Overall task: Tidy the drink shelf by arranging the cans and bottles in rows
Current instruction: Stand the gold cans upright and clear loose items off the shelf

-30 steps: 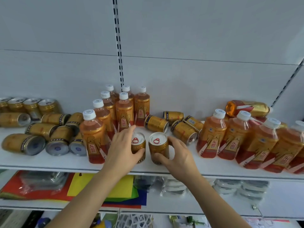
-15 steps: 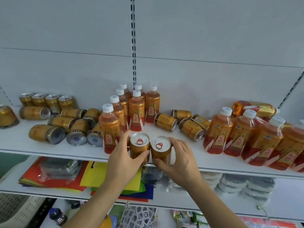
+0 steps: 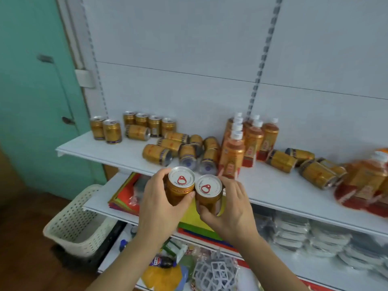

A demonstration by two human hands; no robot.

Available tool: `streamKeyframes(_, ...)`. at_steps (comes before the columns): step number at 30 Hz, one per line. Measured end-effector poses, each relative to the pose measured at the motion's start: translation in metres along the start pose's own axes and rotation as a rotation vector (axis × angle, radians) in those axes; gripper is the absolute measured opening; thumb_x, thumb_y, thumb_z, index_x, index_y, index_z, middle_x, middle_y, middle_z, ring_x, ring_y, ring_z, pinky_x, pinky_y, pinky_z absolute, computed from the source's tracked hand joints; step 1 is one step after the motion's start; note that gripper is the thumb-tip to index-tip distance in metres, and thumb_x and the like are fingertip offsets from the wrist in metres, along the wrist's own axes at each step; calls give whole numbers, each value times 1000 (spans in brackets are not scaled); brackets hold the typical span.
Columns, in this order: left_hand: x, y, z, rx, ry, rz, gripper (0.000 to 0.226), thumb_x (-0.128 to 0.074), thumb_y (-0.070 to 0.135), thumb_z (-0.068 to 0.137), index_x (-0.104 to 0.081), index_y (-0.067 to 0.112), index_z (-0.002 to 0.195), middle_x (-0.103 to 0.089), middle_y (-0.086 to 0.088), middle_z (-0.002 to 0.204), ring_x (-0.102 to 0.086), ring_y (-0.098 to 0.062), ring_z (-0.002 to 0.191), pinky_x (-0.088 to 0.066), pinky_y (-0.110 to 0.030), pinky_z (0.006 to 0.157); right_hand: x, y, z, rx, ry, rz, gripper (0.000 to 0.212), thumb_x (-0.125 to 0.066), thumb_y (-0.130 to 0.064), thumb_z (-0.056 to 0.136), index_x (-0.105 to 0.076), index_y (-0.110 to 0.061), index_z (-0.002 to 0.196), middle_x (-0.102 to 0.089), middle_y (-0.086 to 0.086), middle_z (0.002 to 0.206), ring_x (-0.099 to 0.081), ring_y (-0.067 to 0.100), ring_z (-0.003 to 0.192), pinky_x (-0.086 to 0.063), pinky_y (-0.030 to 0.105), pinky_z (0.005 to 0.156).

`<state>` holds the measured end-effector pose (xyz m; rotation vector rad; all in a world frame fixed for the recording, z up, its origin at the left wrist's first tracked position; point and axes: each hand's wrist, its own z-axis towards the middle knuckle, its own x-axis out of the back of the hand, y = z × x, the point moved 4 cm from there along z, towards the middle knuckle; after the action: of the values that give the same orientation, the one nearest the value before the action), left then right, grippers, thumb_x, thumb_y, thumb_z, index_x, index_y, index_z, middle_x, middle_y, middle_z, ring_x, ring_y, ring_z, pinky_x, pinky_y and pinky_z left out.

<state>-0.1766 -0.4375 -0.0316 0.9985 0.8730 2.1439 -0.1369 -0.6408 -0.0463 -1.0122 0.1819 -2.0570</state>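
My left hand [image 3: 156,203] grips an upright gold can [image 3: 180,186] with a white lid and red pull tab. Beside it, my right hand [image 3: 230,208] holds a second gold can [image 3: 209,191] of the same kind. Both cans are lifted off the white drink shelf [image 3: 105,148], in front of its edge. Standing cans [image 3: 109,128] form rows at the shelf's far left. Several cans [image 3: 165,153] lie on their sides in the middle. Upright orange bottles [image 3: 252,137] stand in rows right of them. More fallen cans [image 3: 315,171] and blurred bottles [image 3: 365,181] are at the right.
A cream plastic basket [image 3: 75,221] sits on the floor at the lower left by a teal door [image 3: 31,91]. Lower shelves hold coloured paper sheets [image 3: 123,198], wrapped stacks [image 3: 315,234] and packets. Bare shelf surface lies in front of the standing cans.
Both hands lifted the two cans off the shelf and carried them leftward. The view swung left, bringing the shelf's left end, door and basket into sight.
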Motion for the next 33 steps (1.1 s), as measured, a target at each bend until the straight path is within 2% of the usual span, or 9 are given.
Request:
streamKeyframes(5,70,-48,3,84,80,53,73,-86,52,78,-49,36,138,-57,12,127,-57,-13,121,-57,-44,99,-62,-59,13,49,-63,51,70,-85,-47,75,-60,-15,132,-63,-5,114,-59,21,107,-53,43,90)
streamKeyframes(11,127,-100,34,141,149,101,75,-84,57,79,-46,40,141,-57,15,131,-56,-8,121,-57,-36,99,-131,-106,54,92,-109,90,87,-78,-52,78,-50,-14,151,-64,-1,126,-59,22,115,-51,41,100)
streamKeyframes(15,146,-138,71,167,143,159,79,-79,60,82,-42,35,148,-55,10,138,-55,-10,127,-56,-38,103,-183,-118,86,90,-92,102,83,-76,-54,77,-56,-13,146,-66,-1,126,-60,24,116,-53,50,99)
streamKeyframes(20,164,-180,134,181,120,243,78,-77,63,82,-43,35,147,-55,12,137,-55,-10,125,-55,-39,102,-245,-122,139,40,-94,98,81,-77,-57,77,-54,-19,144,-66,-4,121,-59,22,116,-50,48,103)
streamKeyframes(23,174,-202,175,177,93,268,68,-82,56,82,-48,40,139,-59,16,130,-58,-7,119,-56,-37,97,-276,-125,171,35,-109,94,79,-74,-60,78,-52,-22,144,-66,-5,128,-58,22,123,-47,46,106)
streamKeyframes(27,181,-231,212,202,89,258,68,-85,52,81,-50,39,138,-60,17,129,-59,-7,116,-57,-34,96,-314,-129,201,-1,-140,85,80,-71,-63,80,-50,-24,146,-65,-6,133,-55,20,127,-46,43,108)
streamKeyframes(33,186,-282,254,225,32,210,68,-89,47,79,-52,38,136,-62,16,126,-59,-7,114,-56,-34,97,-364,-135,222,-48,-136,2,80,-75,-61,78,-50,-23,144,-68,-3,128,-58,22,121,-51,45,102)
